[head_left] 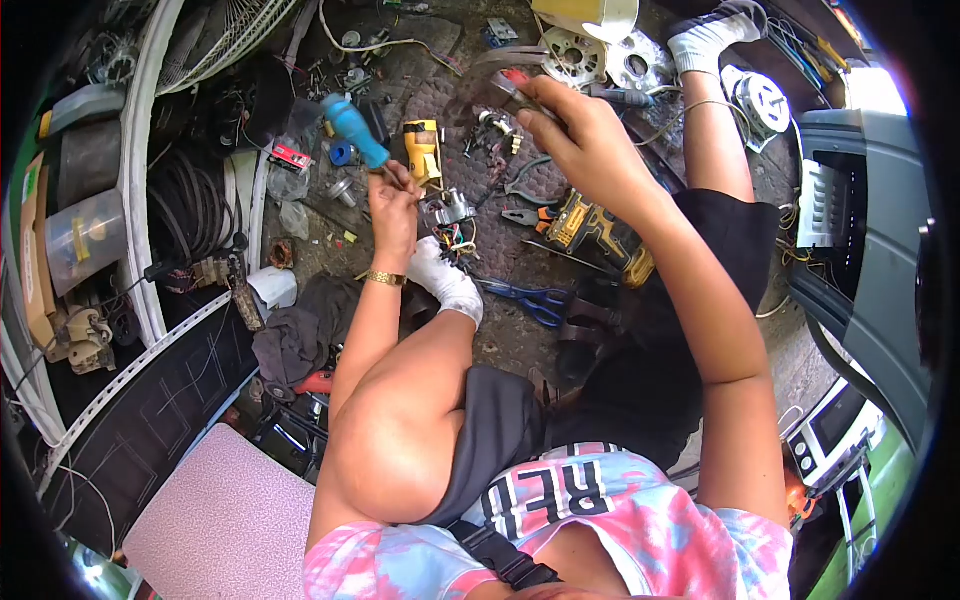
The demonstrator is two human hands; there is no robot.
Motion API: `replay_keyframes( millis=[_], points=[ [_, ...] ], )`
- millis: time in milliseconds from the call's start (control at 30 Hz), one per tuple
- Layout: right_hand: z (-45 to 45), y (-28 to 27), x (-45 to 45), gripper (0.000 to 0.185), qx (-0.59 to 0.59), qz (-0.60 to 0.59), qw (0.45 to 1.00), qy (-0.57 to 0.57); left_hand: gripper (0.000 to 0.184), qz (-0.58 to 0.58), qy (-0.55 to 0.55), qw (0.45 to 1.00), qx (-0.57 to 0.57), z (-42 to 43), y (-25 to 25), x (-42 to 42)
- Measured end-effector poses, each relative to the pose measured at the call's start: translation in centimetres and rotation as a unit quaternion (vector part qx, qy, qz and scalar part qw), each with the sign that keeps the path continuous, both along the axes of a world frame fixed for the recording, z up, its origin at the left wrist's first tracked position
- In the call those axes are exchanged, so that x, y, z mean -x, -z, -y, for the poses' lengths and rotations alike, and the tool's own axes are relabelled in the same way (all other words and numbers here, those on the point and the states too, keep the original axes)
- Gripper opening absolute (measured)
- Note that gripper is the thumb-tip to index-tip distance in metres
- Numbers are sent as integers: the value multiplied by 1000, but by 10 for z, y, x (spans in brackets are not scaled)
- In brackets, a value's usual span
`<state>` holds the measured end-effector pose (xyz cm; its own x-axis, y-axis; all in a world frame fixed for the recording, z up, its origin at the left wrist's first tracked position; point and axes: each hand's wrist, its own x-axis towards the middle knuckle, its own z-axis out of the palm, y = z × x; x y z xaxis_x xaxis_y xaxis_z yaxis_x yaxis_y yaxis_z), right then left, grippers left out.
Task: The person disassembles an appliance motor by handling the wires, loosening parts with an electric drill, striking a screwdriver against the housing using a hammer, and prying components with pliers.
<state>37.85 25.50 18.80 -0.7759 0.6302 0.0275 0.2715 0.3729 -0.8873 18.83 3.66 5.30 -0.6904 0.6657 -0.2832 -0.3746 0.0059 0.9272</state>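
Note:
My left hand [393,215] is closed around the shaft end of a screwdriver, its thick blue handle [356,132] tilted up and away to the left. Just right of that hand, by my sock-covered foot, lies a metal motor-like part [452,207] with coloured wires. A yellow housing piece [423,152] stands above it. Raised at the upper middle, my right hand [580,135] grips a grey and red tool [508,88]; blur hides its exact kind. Below it lie a yellow and black cordless drill [600,235] and pliers with orange and black grips [528,216].
Blue-handled pliers or cutters [530,298] lie near dark sandals [588,325]. Round metal covers [575,55] and loose small parts litter the floor ahead. A shelf with coiled black hose [195,205] stands left, a pink speckled seat [225,500] lower left, a grey-blue casing [850,190] right.

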Motion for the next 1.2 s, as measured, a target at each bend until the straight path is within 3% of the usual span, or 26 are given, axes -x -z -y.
replay_keyframes(
  millis=[67, 100, 167, 267, 333, 400, 467, 500, 533, 667, 733, 833, 900, 1000, 1200],
  points=[
    [4, 12, -6, 27, 19, -19, 1000, -3, 46, 64, 35, 989, -128, -6, -21, 1],
    [5, 14, -9, 26, 34, -24, 999, 13, 36, 43, 17, 992, -113, -11, -29, -2],
    [7, 22, -12, 23, 75, -23, 996, 40, 37, 50, 44, 990, -121, -8, -33, 8],
    [9, 21, -19, 31, 123, -3, 990, 73, 53, 26, 69, 995, -66, -11, -36, 11],
    [5, 24, -29, 31, 97, -14, 992, 81, 42, 42, 68, 992, -101, -17, -30, 9],
    [-4, 20, -43, 32, 81, -40, 991, 99, 36, 130, 57, 986, -82, -22, -23, -4],
    [-15, 10, -59, 31, 163, -28, 972, 165, 30, 223, 112, 963, -102, -27, -22, -22],
    [-18, 7, -63, 29, 170, -71, 961, 208, 31, 214, 125, 964, -99, -31, -14, -27],
    [-23, -11, -68, 34, 210, -32, 949, 233, 31, 202, 139, 965, -93, -34, -7, -30],
    [-33, 10, -85, 34, 253, -76, 941, 212, 32, 183, 137, 970, -79, -44, -28, -12],
    [-24, 23, -83, 26, 260, -81, 932, 241, 36, 66, 144, 980, -122, -48, -33, 2],
    [-13, 32, -76, 35, 291, -59, 928, 225, 32, 90, 160, 973, -137, -50, -37, 10],
    [-9, 34, -72, 37, 297, -57, 927, 221, 26, -12, 114, 993, -3, -56, -43, 3],
    [-5, 34, -67, 35, 269, -46, 941, 203, 23, -81, 110, 991, 15, -54, -47, -6],
    [0, 32, -60, 35, 252, -58, 947, 192, 20, -51, 128, 989, -46, -45, -27, -8]
  ],
)
